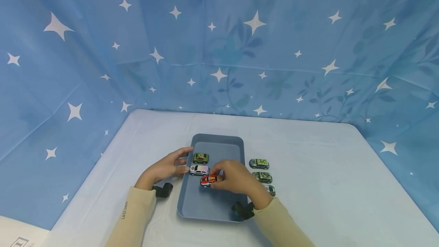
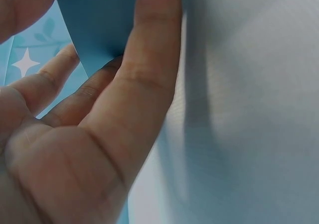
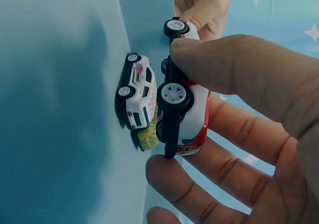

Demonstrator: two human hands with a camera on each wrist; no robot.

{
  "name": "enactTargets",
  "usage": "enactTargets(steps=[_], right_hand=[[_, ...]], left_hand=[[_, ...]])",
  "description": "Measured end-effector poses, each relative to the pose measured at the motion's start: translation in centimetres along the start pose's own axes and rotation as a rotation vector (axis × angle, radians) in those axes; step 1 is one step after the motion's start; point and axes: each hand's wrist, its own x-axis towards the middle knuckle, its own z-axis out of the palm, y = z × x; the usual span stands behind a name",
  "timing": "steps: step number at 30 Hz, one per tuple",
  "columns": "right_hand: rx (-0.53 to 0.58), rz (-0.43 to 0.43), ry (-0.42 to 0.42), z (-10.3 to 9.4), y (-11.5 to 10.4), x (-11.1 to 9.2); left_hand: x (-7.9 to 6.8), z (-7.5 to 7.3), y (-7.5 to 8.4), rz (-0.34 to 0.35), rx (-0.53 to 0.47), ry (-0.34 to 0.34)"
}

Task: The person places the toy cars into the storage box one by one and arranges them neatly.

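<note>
My right hand (image 1: pixel 234 176) pinches a red and white toy car (image 1: pixel 208 180) between thumb and fingers, above the blue-grey tray (image 1: pixel 214 205). In the right wrist view the car's wheels and dark underside show, with the thumb on them. Just beyond it in the tray stand a white toy car (image 1: pixel 199 170) with a pink pattern on its roof and a green camouflage toy car (image 1: pixel 200 158). My left hand (image 1: pixel 168 166) touches the tray's left side from outside, fingertips right at the rim; the left wrist view shows its fingers against the wall.
Right of the tray, three more toy cars stand in a column: a blue and yellow-green car (image 1: pixel 259 164), a green camouflage car (image 1: pixel 263 177) and a white and green car (image 1: pixel 270 190) partly behind my right wrist. A blue star-patterned curtain (image 1: pixel 291 29) surrounds the white table (image 1: pixel 326 186).
</note>
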Motion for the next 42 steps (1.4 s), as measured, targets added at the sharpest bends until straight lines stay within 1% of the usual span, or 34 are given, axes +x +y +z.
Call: enactTargets(steps=[9,17,25,33,42], right_hand=[[-0.021,-0.028,-0.014,0.8,-0.1,0.6],[-0.035,-0.024,-0.020,1.3,-0.2,1.0],[-0.036,-0.031,-0.034,1.3,-0.6,1.0],[-0.066,-0.040,-0.038,1.5,-1.1,1.3],[-0.091,-0.030,-0.063,1.6,-1.2,1.8]], left_hand=[[0.2,-0.1,-0.2,-0.005,-0.013,0.001],[0.2,-0.1,-0.3,0.002,-0.028,-0.018],[0.1,-0.1,-0.2,0.000,-0.028,-0.014],[0.1,-0.2,-0.1,-0.002,-0.016,-0.011],[0.2,-0.2,-0.2,-0.009,-0.018,-0.001]])
